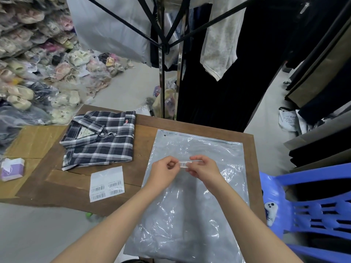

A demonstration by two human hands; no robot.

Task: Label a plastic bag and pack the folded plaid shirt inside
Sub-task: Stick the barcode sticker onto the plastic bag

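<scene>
A clear plastic bag (195, 205) with a zip strip at its far end lies flat on the right half of the wooden table (144, 126). Above its upper middle, my left hand (163, 171) and my right hand (205, 169) pinch the two ends of a small barcode sticker (183, 164) between fingertips. The folded dark plaid shirt (100, 139) lies at the table's far left, collar to the left. A white sheet of barcode labels (106, 184) rests just in front of the shirt.
A purple-and-white tissue pack (12, 168) sits on a taped cardboard box at left. A blue plastic chair (311, 209) stands to the right. A metal clothes rack (163, 76) with hanging garments rises behind the table. Bagged shoes are piled at far left.
</scene>
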